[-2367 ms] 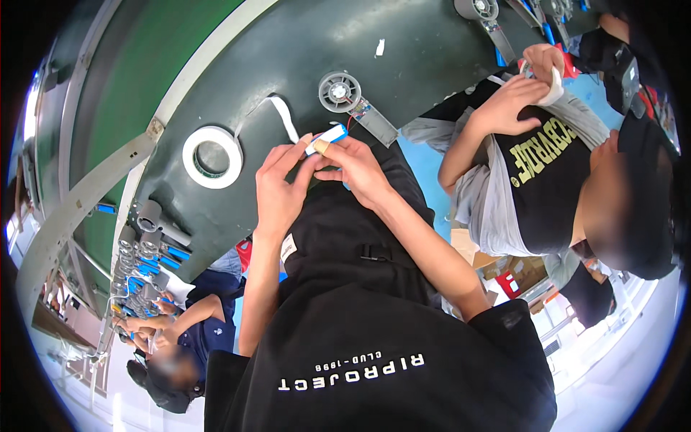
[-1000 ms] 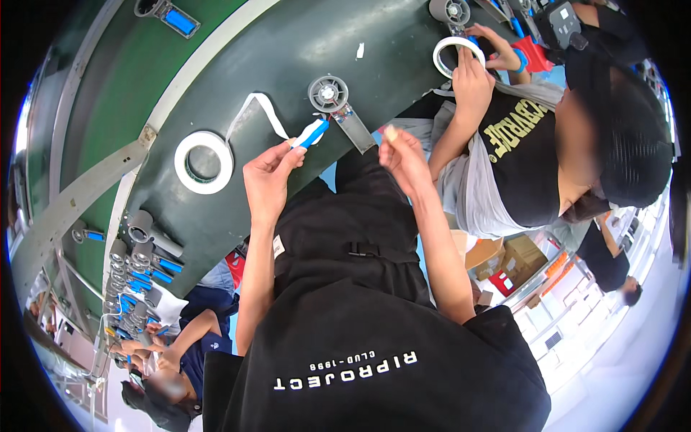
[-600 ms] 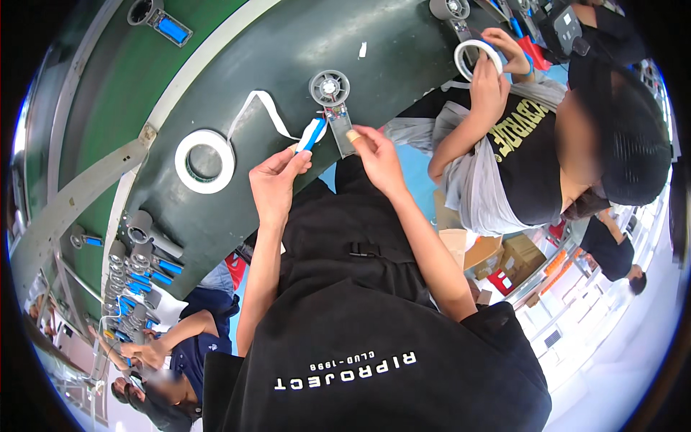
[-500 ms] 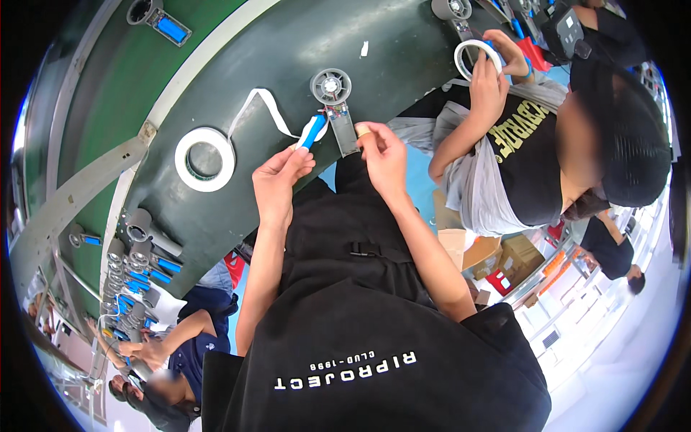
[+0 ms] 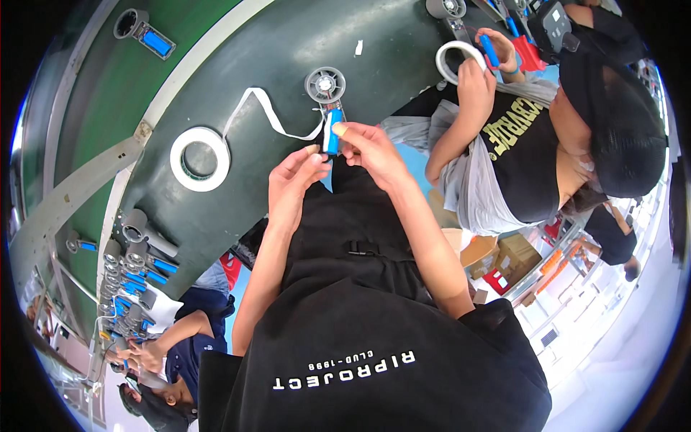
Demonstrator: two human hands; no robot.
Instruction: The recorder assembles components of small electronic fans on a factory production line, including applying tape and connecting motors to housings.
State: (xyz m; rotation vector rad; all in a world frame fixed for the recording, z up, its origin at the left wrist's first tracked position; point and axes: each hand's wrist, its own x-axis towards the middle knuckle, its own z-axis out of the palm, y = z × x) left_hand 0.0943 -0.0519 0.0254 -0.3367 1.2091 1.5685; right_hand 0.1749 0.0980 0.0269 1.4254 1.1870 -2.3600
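A blue cylindrical battery [image 5: 333,129] stands nearly upright between my hands, over the handle of an opened grey handheld fan [image 5: 324,85]. My right hand [image 5: 376,153] grips it, one covered fingertip pressed on its upper side. My left hand [image 5: 291,183] is closed in a pinch at the battery's lower left end; what lies between those fingertips is hidden. A white tape strip [image 5: 268,103] loops from the tape roll [image 5: 200,159] to the battery's left side, where its end is hidden. The fan's round head faces up, and the battery and my fingers cover most of its handle.
The dark green worktable [image 5: 259,194] holds a white scrap [image 5: 358,48]. At right, a co-worker's hands [image 5: 475,83] hold another tape roll [image 5: 448,65] and blue battery [image 5: 489,50]. Several grey fan bodies [image 5: 133,263] crowd the lower left beside another person. A fan part [image 5: 147,36] lies beyond the rail.
The battery has turned more upright and shifted right, over the fan handle. My right hand has moved left and taken hold of it. My left hand has slid to its lower end.
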